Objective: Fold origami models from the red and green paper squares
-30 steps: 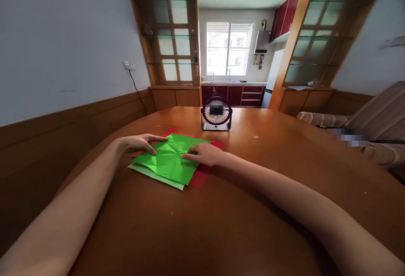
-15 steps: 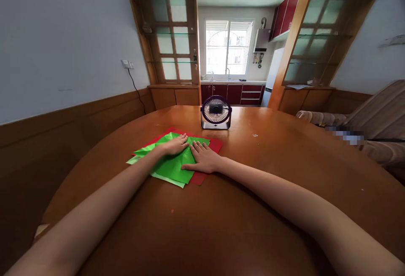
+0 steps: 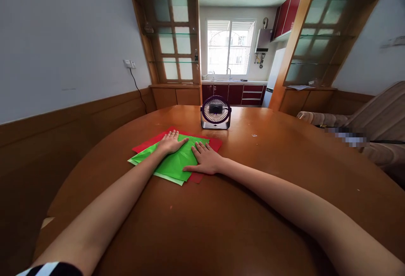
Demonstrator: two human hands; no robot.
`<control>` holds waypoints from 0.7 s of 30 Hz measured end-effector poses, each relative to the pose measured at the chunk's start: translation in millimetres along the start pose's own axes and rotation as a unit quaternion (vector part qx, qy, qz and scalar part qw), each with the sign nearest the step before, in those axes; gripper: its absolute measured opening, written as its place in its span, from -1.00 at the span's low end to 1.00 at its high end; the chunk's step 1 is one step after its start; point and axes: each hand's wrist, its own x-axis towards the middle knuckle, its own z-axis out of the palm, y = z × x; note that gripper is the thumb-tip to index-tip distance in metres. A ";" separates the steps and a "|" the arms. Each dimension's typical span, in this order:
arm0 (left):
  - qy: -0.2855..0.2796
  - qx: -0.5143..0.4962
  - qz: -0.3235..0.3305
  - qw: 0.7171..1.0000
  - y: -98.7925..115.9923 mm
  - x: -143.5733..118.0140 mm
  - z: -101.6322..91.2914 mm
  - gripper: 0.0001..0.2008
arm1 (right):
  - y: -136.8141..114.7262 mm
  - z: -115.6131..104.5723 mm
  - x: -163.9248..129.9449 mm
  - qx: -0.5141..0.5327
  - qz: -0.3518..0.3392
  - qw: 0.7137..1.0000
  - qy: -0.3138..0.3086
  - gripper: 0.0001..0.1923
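Observation:
Thin green sheets (image 3: 177, 167), which look like paper, lie stacked on the wooden table. Beneath them is a red sheet (image 3: 146, 144), showing along the back left, at the right and at the near right corner. My left hand (image 3: 171, 142) rests flat on the upper part of the green sheet, fingers stretched out toward the far edge. On its right side my right hand (image 3: 205, 159) lies palm down with spread fingers and the thumb pointing left. A paler green edge (image 3: 167, 178) peeks out on the near side. Both hands cover parts of the stack.
A small dark fan (image 3: 216, 111) stands on the table (image 3: 253, 217) behind the sheets. Tiny white scraps (image 3: 254, 135) lie to its right. A striped armchair (image 3: 379, 116) is beyond the table's right side, and a wall (image 3: 63, 48) is on the left.
My left hand has slid left and slightly away across the green sheet, which now lies smoother. More red shows at the back left. My right hand has barely moved.

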 end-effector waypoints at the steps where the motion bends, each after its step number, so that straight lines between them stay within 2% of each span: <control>1: 0.004 0.000 -0.012 1.000 -4.1 1.1 -0.3 -0.08 | -0.2 -1.2 -2.4 0.000 0.002 1.000 -0.002 0.17; 3: 0.012 0.001 -0.040 0.999 -12.7 2.6 -1.4 -0.07 | -0.4 -3.2 -6.6 0.005 0.004 1.000 -0.003 0.17; 6: 0.021 0.004 -0.048 0.999 -21.1 3.0 -3.1 -0.10 | 0.1 -4.9 -11.1 0.013 0.000 1.000 -0.003 0.16; 10: 0.018 0.013 -0.005 1.000 -23.8 -3.8 -5.7 -0.26 | 1.8 -6.2 -14.5 0.033 -0.002 0.999 -0.001 0.16; 12: 0.010 0.019 0.016 1.000 -27.5 -11.6 -8.4 -0.33 | 2.5 -7.1 -16.0 0.053 0.001 0.999 0.003 0.17; 16: 0.004 0.032 0.019 0.999 -44.3 -33.1 -17.3 -0.33 | 2.5 -9.0 -18.4 0.088 0.011 0.996 0.028 0.24; 21: 0.038 0.054 -0.006 0.998 -56.1 -58.1 -28.5 -0.33 | 0.5 -11.6 -21.4 0.095 0.011 0.993 0.067 0.22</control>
